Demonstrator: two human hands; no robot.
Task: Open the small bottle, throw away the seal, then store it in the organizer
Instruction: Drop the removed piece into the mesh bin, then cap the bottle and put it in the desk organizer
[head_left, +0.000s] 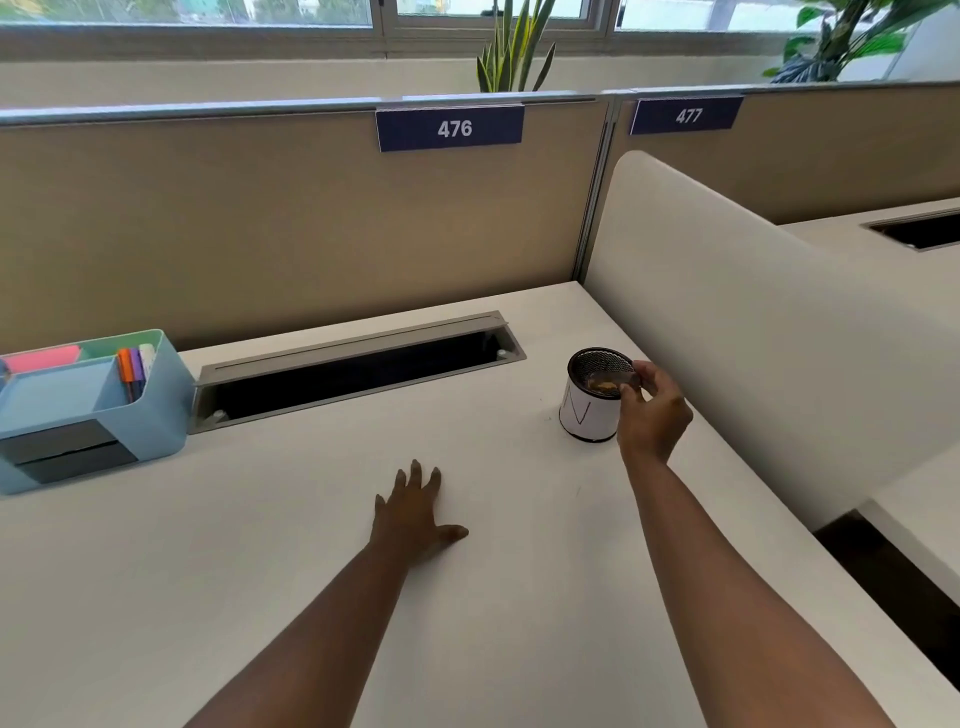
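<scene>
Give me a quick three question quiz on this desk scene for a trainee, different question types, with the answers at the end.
1. True or false: the left hand lies flat on the desk and holds nothing.
2. The right hand is at the rim of which item? A) the blue organizer B) the mesh cup C) the cable slot
3. Fill in: the number sign straight ahead reads ___.

Key: 1 true. 2 B; its fingers pinch something small and dark there, too small to identify. 3 476.
</scene>
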